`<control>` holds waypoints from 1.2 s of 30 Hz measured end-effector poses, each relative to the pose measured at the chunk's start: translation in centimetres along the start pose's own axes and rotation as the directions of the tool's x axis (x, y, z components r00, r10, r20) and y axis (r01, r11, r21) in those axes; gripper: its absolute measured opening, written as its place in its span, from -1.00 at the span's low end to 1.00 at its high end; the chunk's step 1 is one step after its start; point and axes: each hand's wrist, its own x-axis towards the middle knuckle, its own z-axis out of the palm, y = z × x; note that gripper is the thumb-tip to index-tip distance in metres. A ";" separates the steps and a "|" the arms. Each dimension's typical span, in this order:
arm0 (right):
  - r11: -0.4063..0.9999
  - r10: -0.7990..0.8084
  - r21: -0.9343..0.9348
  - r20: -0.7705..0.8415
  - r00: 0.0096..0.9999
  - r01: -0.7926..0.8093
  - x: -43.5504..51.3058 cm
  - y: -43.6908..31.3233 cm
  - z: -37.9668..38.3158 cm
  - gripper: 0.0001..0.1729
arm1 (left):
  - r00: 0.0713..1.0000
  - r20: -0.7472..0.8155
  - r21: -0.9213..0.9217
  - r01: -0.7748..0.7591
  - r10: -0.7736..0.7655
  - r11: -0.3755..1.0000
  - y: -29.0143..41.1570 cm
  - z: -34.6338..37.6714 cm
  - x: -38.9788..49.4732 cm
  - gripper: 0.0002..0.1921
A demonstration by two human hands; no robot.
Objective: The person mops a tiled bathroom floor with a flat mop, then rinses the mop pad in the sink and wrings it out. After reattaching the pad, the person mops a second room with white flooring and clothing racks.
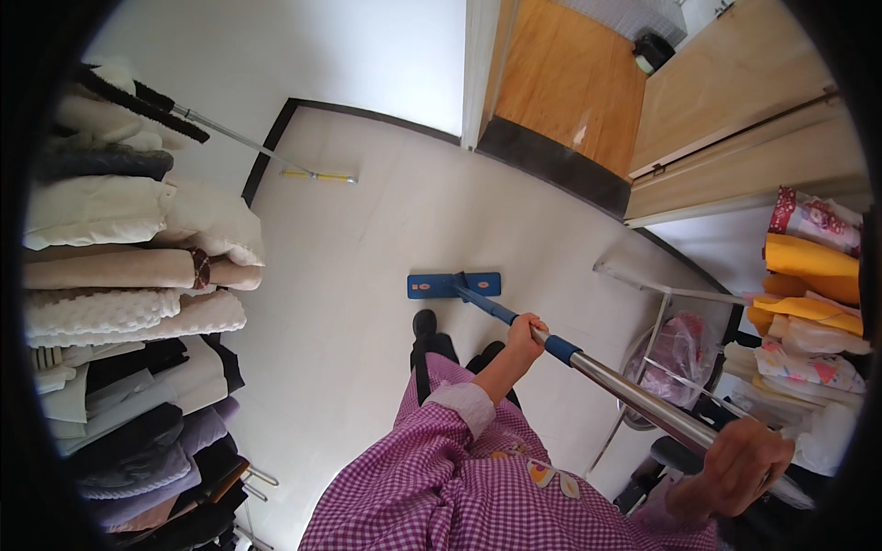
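Observation:
A flat mop with a blue rectangular head rests on the pale floor just ahead of my shoes. Its metal pole runs from the head up to the lower right. Low on the pole, near its blue sleeve, my left hand is closed around it. My right hand grips the pole near its upper end at the lower right. The underside of the mop head is hidden against the floor.
Hanging clothes line the left. A yellow-ended long-handled tool leans near the wall. A doorway threshold leads to a wooden floor. On the right are a metal rack frame, a plastic-wrapped bundle and more clothes.

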 end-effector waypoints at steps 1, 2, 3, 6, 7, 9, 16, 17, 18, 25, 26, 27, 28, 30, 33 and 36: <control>0.997 -0.007 -0.077 -0.081 0.997 0.001 -1.4 0.5 0.8 -0.68 | 0.998 0.024 0.131 -0.064 0.062 0.989 0.3 0.9 0.5 -0.87; 0.988 -0.016 -0.151 -0.161 0.987 -0.009 -2.9 1.3 2.1 -0.69 | 0.988 0.083 0.223 -0.142 0.127 0.964 0.5 2.0 1.0 -0.88; 0.975 -0.026 -0.220 -0.238 0.971 -0.028 -3.9 2.2 3.8 -0.69 | 0.976 0.123 0.310 -0.209 0.179 0.928 1.1 3.1 1.3 -0.88; 0.924 -0.092 -0.382 -0.295 0.951 -0.029 -3.7 5.5 8.8 -0.73 | 0.943 0.242 0.402 -0.311 0.227 0.861 7.6 11.0 4.2 -0.83; 0.932 -0.145 -0.355 -0.180 0.973 0.073 -2.5 7.0 10.3 -0.77 | 0.948 0.199 0.389 -0.307 0.247 0.869 10.2 14.0 5.4 -0.86; 0.935 -0.217 -0.337 -0.285 0.934 0.115 1.1 10.6 13.1 -0.84 | 0.953 0.186 0.465 -0.301 0.240 0.833 15.1 18.0 7.3 -0.87; 0.957 -0.275 -0.199 -0.397 0.875 0.211 9.7 12.8 17.2 -0.89 | 0.957 0.233 0.151 -0.212 0.174 0.965 23.1 16.7 6.7 -0.86; 0.948 -0.297 -0.210 -0.314 0.902 0.239 10.0 11.8 17.1 -0.88 | 0.950 0.272 0.199 -0.213 0.155 0.957 23.0 16.3 5.7 -0.86; 0.970 -0.239 -0.138 -0.428 0.872 0.199 10.2 10.6 16.8 -0.85 | 0.946 0.290 0.233 -0.219 0.147 0.948 22.4 15.4 4.5 -0.87; 0.973 -0.139 0.177 -0.075 0.987 0.150 9.1 5.2 15.6 -0.80 | 0.901 0.319 0.153 -0.355 0.294 0.922 18.3 -0.4 -4.6 -0.85; 0.958 -0.136 0.256 0.011 0.991 0.129 8.3 5.1 16.2 -0.81 | 0.911 0.270 0.090 -0.347 0.313 0.933 17.9 -3.7 -5.8 -0.85; 0.937 -0.141 0.334 0.094 0.986 0.102 7.4 5.1 17.0 -0.82 | 0.910 0.236 0.036 -0.359 0.341 0.933 17.9 -6.8 -6.8 -0.85; 0.932 -0.123 0.356 0.148 0.981 0.064 6.1 5.1 18.0 -0.83 | 0.904 0.210 -0.045 -0.371 0.372 0.927 18.0 -9.8 -7.8 -0.83; 0.888 -0.209 0.456 0.305 0.929 0.050 3.4 5.1 19.6 -0.77 | 0.900 0.215 -0.256 -0.322 0.378 0.912 18.4 -16.0 -10.2 -0.82; 0.904 -0.125 0.424 0.390 0.912 -0.057 -1.6 4.2 20.2 -0.93 | 0.869 0.384 -0.325 -0.190 0.313 0.926 18.6 -22.1 -12.2 -0.76; 0.991 -0.004 0.135 0.161 0.987 -0.018 -5.6 3.1 17.7 -0.86 | 0.875 0.102 0.010 -0.476 0.473 0.879 16.9 -21.7 -10.2 -0.81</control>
